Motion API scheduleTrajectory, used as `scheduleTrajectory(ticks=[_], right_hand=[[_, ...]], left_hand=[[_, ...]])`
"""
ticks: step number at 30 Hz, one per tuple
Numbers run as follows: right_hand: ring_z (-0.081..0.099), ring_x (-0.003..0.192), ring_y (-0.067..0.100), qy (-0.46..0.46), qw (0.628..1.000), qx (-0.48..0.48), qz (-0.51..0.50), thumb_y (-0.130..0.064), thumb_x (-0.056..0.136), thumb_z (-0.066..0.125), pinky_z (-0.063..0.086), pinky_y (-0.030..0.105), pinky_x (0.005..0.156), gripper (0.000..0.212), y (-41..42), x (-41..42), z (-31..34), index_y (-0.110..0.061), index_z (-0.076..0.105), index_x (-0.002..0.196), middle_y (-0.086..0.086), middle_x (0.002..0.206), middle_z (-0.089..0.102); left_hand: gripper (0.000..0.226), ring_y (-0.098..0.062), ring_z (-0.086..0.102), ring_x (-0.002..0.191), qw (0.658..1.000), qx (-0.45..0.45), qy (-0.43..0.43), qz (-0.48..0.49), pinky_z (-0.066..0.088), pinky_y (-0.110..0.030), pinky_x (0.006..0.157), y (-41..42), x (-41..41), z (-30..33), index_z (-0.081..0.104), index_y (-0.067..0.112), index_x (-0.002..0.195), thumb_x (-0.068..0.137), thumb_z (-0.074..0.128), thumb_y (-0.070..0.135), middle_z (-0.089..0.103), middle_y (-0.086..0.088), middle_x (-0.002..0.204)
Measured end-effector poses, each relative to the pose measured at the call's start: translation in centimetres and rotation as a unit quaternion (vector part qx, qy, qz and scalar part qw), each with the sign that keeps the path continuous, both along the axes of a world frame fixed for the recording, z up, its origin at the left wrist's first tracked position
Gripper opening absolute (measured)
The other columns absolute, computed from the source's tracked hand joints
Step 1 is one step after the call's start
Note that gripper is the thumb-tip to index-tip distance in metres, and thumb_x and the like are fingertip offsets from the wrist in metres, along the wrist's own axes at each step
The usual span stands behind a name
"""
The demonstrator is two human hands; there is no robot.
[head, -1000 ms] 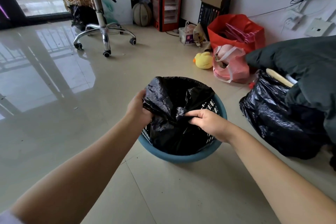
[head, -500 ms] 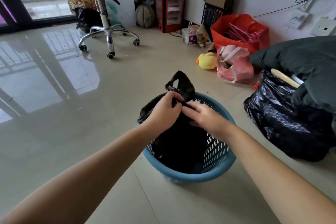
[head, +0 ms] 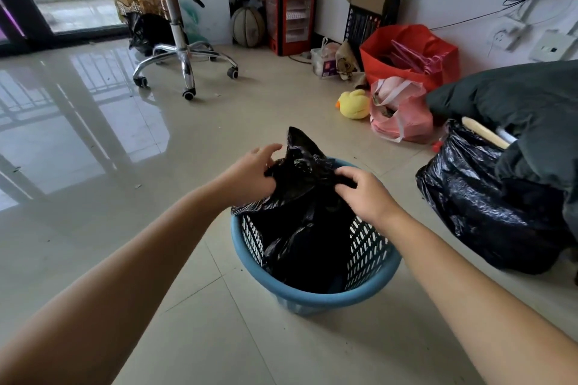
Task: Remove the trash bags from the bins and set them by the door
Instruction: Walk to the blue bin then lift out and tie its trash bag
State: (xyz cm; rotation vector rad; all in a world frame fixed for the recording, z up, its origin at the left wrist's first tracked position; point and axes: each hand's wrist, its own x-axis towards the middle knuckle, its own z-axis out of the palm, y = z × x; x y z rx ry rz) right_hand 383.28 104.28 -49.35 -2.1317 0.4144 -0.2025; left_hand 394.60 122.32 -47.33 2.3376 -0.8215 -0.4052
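Observation:
A black trash bag (head: 305, 228) sits inside a round blue plastic bin (head: 316, 298) with white slotted walls, on the tiled floor in front of me. The bag's top is bunched above the rim, and one handle (head: 298, 141) sticks up. My left hand (head: 250, 176) grips the bunched plastic on the left side, with its index finger stretched out. My right hand (head: 364, 192) pinches the gathered plastic on the right side, above the bin. Both hands meet at the bag's neck.
A large full black bag (head: 488, 200) stands at right under a dark bundle (head: 519, 100). Along the wall lie a pink bag (head: 403, 112), a red bag (head: 406, 53), a yellow duck toy (head: 355, 103) and a red heater (head: 291, 12). An office chair (head: 178, 25) stands far left.
The bag's wide open mouth has been drawn together into a bunch above the bin. Both hands came together at its neck, and now the left has shifted slightly apart, its index finger stretched out.

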Motion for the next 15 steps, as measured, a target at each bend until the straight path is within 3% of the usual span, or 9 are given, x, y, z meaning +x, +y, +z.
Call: scheduleTrajectory(ticks=[2, 4, 7, 10, 12, 15], right_hand=[[0.063, 0.091, 0.014, 0.004, 0.998, 0.055, -0.011, -0.006, 0.091, 0.052, 0.048, 0.031, 0.091, 0.026, -0.3, 0.0, -0.3, -0.021, 0.064, 0.109, -0.003, 0.096, 0.067], [0.064, 0.089, 0.015, 0.003, 0.996, 0.084, -0.012, -0.004, 0.091, 0.051, 0.049, 0.033, 0.092, 0.029, -0.4, 0.0, -0.4, -0.022, 0.064, 0.109, -0.002, 0.095, 0.068], [0.064, 0.082, 0.009, 0.013, 0.990, 0.140, 0.016, 0.002, 0.092, 0.048, 0.051, 0.020, 0.083, 0.030, -0.7, -0.3, 0.1, -0.018, 0.066, 0.105, -0.006, 0.089, 0.067], [0.068, 0.078, 0.006, 0.090, 0.972, 0.181, 0.122, 0.007, 0.090, 0.047, 0.054, 0.016, 0.079, 0.037, -1.5, -1.3, 0.4, -0.021, 0.070, 0.093, -0.005, 0.088, 0.072], [0.070, 0.082, 0.011, 0.166, 0.966, 0.131, 0.150, 0.005, 0.090, 0.047, 0.054, 0.021, 0.081, 0.036, -2.1, -1.6, -0.2, -0.022, 0.071, 0.092, -0.001, 0.089, 0.074], [0.059, 0.076, 0.019, 0.211, 0.971, -0.016, 0.111, 0.001, 0.090, 0.047, 0.046, 0.025, 0.068, 0.029, -2.9, -0.8, -1.6, -0.014, 0.071, 0.084, 0.000, 0.075, 0.065]], left_hand=[[0.091, -0.030, 0.031, 0.132, 0.976, 0.202, 0.000, -0.078, 0.031, -0.043, 0.111, 1.4, 0.0, -1.7, 0.018, 0.019, 0.149, 0.071, 0.059, 0.043, 0.035, -0.014, 0.138], [0.081, -0.028, 0.025, 0.136, 0.950, 0.293, -0.021, -0.108, 0.029, -0.045, 0.112, 2.1, -0.3, -3.9, 0.027, 0.019, 0.145, 0.078, 0.065, 0.045, 0.030, -0.008, 0.143], [0.039, -0.026, 0.039, 0.125, 0.969, 0.187, -0.160, 0.007, 0.046, -0.043, 0.095, 2.4, 0.4, -5.0, 0.055, 0.020, 0.125, 0.087, 0.056, 0.021, 0.044, -0.007, 0.130], [0.026, -0.027, 0.052, 0.108, 0.962, 0.136, -0.199, 0.130, 0.046, -0.033, 0.069, 3.0, 1.1, -4.7, 0.062, 0.021, 0.113, 0.089, 0.051, 0.016, 0.052, -0.008, 0.116], [0.028, -0.031, 0.061, 0.092, 0.961, 0.146, -0.187, 0.142, 0.040, -0.029, 0.063, 2.8, 0.9, -4.9, 0.065, 0.021, 0.110, 0.089, 0.047, 0.013, 0.063, -0.010, 0.105], [0.033, -0.033, 0.063, 0.085, 0.973, 0.068, -0.192, 0.109, 0.043, -0.031, 0.063, 1.9, -0.2, -5.1, 0.066, 0.017, 0.111, 0.088, 0.045, 0.006, 0.069, -0.012, 0.098]])
